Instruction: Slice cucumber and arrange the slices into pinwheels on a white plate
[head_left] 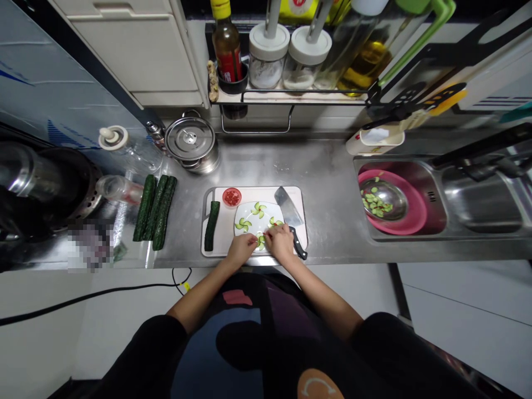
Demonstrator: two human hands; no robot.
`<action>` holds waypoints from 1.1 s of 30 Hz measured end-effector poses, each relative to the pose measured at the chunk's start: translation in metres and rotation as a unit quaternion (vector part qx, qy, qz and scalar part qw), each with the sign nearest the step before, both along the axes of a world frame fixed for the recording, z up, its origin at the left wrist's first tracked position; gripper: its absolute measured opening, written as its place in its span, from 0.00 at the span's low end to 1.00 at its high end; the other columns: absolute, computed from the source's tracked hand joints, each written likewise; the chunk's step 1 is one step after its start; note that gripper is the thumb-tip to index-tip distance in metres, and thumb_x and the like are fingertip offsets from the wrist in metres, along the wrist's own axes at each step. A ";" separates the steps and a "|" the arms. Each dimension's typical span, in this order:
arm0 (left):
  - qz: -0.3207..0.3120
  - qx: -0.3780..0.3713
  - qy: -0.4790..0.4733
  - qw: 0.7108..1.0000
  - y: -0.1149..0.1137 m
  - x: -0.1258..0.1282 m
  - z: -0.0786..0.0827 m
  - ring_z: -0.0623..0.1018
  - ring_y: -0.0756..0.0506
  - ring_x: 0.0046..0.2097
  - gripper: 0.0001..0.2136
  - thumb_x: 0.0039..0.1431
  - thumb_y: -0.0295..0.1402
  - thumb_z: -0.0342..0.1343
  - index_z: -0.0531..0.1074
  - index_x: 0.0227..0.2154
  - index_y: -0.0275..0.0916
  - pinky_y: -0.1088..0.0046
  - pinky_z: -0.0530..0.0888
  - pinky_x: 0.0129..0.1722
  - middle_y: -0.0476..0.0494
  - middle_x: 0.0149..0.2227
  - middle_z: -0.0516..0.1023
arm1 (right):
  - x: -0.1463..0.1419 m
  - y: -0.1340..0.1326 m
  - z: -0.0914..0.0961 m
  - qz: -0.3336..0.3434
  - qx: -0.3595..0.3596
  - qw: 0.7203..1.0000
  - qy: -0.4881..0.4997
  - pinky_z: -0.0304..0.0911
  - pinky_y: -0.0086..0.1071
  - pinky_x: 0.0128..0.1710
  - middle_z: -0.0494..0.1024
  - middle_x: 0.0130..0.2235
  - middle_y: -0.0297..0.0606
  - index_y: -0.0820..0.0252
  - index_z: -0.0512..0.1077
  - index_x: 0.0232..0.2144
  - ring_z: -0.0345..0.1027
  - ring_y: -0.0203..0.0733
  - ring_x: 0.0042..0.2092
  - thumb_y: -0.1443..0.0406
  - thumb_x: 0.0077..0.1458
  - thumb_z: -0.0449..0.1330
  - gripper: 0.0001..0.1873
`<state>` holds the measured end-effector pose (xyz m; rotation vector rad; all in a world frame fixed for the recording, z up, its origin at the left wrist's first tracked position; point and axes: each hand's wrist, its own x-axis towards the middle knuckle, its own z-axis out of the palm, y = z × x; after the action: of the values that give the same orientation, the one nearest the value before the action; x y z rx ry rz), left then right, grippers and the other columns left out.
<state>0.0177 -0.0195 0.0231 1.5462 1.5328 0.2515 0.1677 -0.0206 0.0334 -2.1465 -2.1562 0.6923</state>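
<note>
Both hands work at the near rim of a white plate (266, 212), which sits on a pale board (220, 244) on the steel worktop (328, 188). The left hand (242, 247) and right hand (281, 243) meet fingertip to fingertip over a small fan of cucumber slices (261, 240). The fingers are bent down onto the slices. Whether they pinch them or only press on them is too small to tell.

Three more fans of slices lie further back on the plate, clear of both hands.

The slices look thin, light and wet. They are likely to be slippery and easy to tear or bend, so they are best taken by the green edge with fingertips alone, or nudged flat along the plate.

A knife (287, 209) lies on the board just beside the right hand, its black handle touching or nearly touching the wrist. A cucumber piece (211, 225) lies at the board's left edge, with a red-filled dish (231, 197) behind it. Three whole cucumbers (154, 211) lie well to the left, and a sink (477, 205) holds a bowl (384, 202) of trimmings.
</note>
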 end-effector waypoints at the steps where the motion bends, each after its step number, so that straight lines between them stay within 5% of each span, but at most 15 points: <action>1: -0.002 0.002 0.000 1.000 0.000 0.000 0.000 0.77 0.50 0.34 0.06 0.52 0.27 0.56 0.77 0.32 0.39 0.76 0.71 0.36 0.48 0.32 0.80 | 0.000 -0.002 0.000 -0.004 0.004 1.000 0.006 0.49 0.35 0.33 0.77 0.37 0.43 0.57 0.77 0.31 0.59 0.48 0.44 0.63 0.58 0.54 0.11; 33: -0.036 0.002 0.047 0.998 0.004 0.004 0.006 0.77 0.47 0.37 0.09 0.51 0.26 0.55 0.77 0.35 0.41 0.75 0.70 0.37 0.47 0.34 0.80 | -0.014 -0.011 0.007 -0.049 -0.062 0.996 0.041 0.51 0.33 0.32 0.78 0.34 0.40 0.55 0.76 0.27 0.60 0.48 0.44 0.64 0.54 0.57 0.09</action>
<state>0.0216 -0.0156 0.0287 1.6320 1.5465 0.1429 0.1541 -0.0313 0.0405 -2.2219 -2.0022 0.9132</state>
